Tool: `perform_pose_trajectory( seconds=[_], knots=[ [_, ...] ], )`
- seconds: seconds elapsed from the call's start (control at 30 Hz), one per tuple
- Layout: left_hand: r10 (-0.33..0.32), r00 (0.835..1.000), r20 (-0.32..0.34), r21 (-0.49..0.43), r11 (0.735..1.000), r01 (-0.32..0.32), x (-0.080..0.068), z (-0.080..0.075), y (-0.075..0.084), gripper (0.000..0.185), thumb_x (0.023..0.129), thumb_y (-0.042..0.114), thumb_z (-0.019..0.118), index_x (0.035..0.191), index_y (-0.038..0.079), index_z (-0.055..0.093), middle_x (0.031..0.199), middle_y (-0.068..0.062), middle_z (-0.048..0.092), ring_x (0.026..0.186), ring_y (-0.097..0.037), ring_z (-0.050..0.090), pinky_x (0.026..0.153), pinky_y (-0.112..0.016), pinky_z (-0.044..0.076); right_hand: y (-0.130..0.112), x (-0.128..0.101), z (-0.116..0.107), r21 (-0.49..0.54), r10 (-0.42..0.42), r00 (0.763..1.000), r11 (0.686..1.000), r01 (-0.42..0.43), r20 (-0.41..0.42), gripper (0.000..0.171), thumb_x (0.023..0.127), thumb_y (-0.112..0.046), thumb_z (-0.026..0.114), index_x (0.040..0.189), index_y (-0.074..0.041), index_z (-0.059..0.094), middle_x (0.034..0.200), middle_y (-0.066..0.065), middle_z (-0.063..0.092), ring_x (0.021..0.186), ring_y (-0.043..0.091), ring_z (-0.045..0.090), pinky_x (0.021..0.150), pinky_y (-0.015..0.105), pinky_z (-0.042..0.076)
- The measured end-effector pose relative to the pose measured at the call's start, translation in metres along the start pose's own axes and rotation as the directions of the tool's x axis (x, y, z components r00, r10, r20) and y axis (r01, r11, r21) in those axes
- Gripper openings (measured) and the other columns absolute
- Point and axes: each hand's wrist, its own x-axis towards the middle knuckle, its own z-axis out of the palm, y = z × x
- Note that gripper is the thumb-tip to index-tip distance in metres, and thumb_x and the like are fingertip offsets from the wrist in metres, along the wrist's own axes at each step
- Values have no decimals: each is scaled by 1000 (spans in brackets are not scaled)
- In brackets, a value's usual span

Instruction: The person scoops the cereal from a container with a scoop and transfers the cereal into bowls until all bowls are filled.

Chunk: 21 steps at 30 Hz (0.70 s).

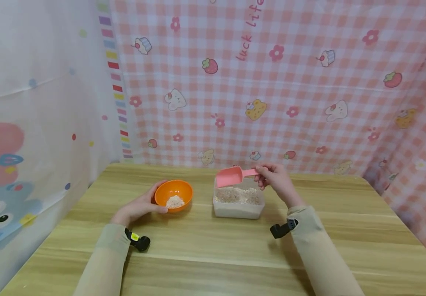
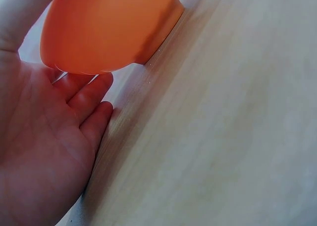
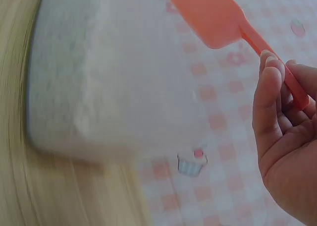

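My left hand holds an orange bowl by its left side, thumb at the near rim and fingers around the far side. A small heap of pale oat-like flakes lies in the bowl, which stands on the table. In the left wrist view the fingers touch the outer wall of the bowl. My right hand pinches the handle of a pink scoop, raised over the back of a translucent tub. No flakes show in the scoop. More flakes fill the lower part of the tub.
The wooden table reaches back to a pink checked cloth hanging behind it. A white printed cloth hangs at the left. The tub stands a short way right of the bowl.
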Motion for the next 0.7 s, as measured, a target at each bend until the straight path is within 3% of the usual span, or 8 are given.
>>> perform_pose_trajectory(
  seconds=[0.27,0.5,0.7],
  knots=[
    [-19,1000,-6,-9,1000,19,2,0,-2,101,80,18,78,156,17,11,157,-16,16,139,-37,21,114,-56,12,12,-10,-27,-23,1,999,1000,-2,-37,34,101,-13,51,117,17,57,72,8,63,56,12,55,52,26,53],
    [-13,1000,2,-37,999,13,2,1,-2,99,82,14,77,155,16,11,156,-17,17,139,-37,21,114,-56,10,25,-15,-40,68,44,994,997,-38,-97,36,102,-14,51,116,19,55,69,3,63,56,12,56,52,24,52],
    [-17,1000,0,-21,1000,17,1,2,1,100,82,14,77,156,15,9,157,-18,15,139,-37,18,113,-57,10,32,-17,-49,115,78,991,991,-65,-110,35,101,-17,52,115,15,57,69,2,64,56,10,57,53,23,52]
  ],
)
